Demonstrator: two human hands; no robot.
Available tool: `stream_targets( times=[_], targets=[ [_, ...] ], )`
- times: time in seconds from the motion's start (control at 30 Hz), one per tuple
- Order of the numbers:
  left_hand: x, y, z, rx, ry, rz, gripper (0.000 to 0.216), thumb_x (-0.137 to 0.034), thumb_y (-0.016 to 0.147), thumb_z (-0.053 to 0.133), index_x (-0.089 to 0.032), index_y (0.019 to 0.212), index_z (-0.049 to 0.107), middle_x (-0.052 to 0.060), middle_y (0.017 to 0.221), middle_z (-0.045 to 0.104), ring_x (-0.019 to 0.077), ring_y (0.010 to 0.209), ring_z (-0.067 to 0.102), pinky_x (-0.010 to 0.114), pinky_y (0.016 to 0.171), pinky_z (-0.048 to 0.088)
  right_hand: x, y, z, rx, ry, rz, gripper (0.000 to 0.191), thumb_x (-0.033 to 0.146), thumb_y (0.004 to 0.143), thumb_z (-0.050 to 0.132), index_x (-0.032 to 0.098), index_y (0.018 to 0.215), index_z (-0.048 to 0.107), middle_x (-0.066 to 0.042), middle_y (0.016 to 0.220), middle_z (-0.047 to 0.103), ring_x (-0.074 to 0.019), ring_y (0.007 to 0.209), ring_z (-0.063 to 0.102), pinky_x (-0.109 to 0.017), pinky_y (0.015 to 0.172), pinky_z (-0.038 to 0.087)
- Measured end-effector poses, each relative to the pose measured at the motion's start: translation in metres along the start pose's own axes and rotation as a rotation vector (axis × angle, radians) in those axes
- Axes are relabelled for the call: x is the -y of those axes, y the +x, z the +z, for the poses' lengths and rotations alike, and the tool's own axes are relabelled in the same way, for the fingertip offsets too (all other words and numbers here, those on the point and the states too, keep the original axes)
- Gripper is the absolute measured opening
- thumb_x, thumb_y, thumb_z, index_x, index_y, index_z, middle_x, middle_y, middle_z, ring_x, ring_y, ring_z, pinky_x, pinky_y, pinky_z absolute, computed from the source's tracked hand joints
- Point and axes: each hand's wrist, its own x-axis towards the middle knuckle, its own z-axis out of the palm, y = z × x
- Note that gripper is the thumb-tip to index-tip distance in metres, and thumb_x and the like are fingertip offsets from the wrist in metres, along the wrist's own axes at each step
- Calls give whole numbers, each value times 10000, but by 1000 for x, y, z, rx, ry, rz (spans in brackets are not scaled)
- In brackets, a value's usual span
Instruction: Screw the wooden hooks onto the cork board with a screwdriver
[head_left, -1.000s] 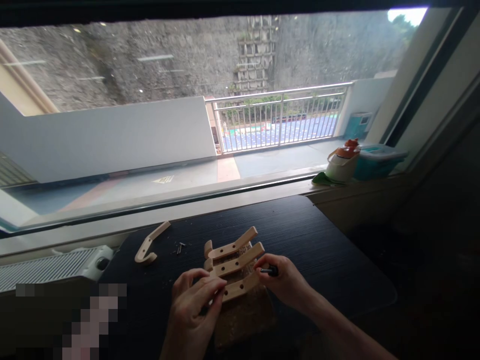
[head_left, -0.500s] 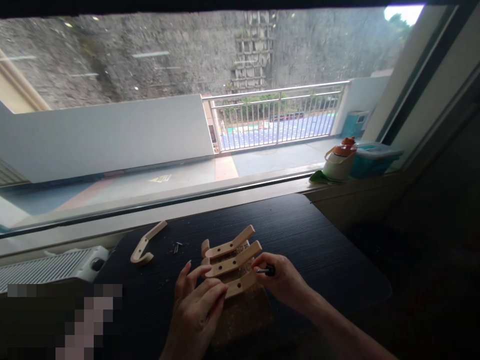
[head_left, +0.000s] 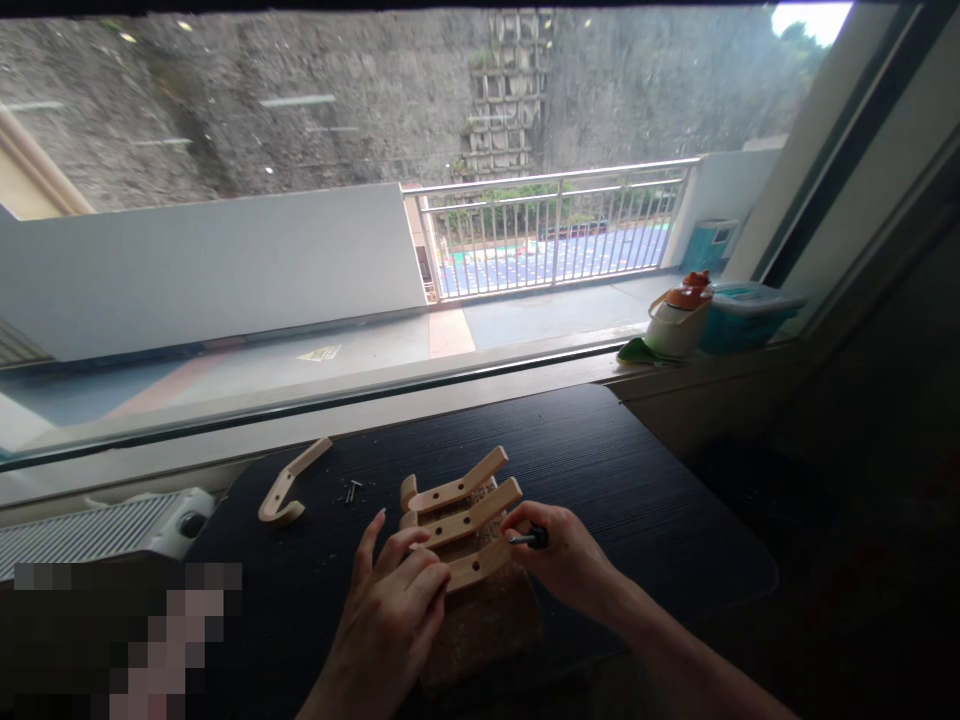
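Note:
Three pale wooden hooks (head_left: 457, 512) lie side by side on a brown board (head_left: 480, 620) on the dark table (head_left: 600, 470). My left hand (head_left: 394, 610) rests on the left end of the nearest hook, fingers bent and pressing it down. My right hand (head_left: 559, 560) pinches a small dark-handled screwdriver (head_left: 529, 540), its tip at the right end of the same hook. A fourth loose hook (head_left: 289, 485) lies apart at the left, with a few small dark screws (head_left: 351, 490) beside it.
A window sill runs behind the table, with a white and orange kettle-like pot (head_left: 679, 320) and a teal box (head_left: 750, 312) at its right. A grey radiator (head_left: 105, 525) sits at the left. The table edge curves away on the right.
My left hand's fingers have spread and settled flatter over the nearest hook. The view has shifted slightly; the right hand keeps its hold on the screwdriver.

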Motion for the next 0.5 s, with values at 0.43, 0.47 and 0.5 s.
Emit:
stream_targets(
  times=[0.43, 0.47, 0.5],
  targets=[
    [4, 6, 3, 86, 33, 53, 202, -107, 811, 500, -242, 719, 620, -56, 677, 647, 164, 930, 597, 461, 1102, 178, 3, 0, -3, 11, -40, 0, 111, 197, 703, 563, 187, 766, 655, 7, 740, 675, -127, 662, 581, -219, 592, 381],
    [4, 6, 3, 88, 33, 56, 202, -112, 811, 501, -243, 713, 619, -56, 674, 647, 165, 926, 597, 462, 1103, 173, 3, 0, -2, 6, -43, -4, 110, 197, 705, 562, 187, 766, 653, 8, 739, 675, -126, 662, 581, -218, 595, 381],
    [4, 6, 4, 90, 31, 57, 198, -116, 809, 503, -243, 711, 620, -57, 673, 648, 164, 919, 598, 462, 1103, 166, 3, 0, -2, 1, -47, -7, 109, 197, 706, 561, 188, 765, 653, 8, 735, 675, -125, 659, 579, -218, 598, 380]
  ],
)
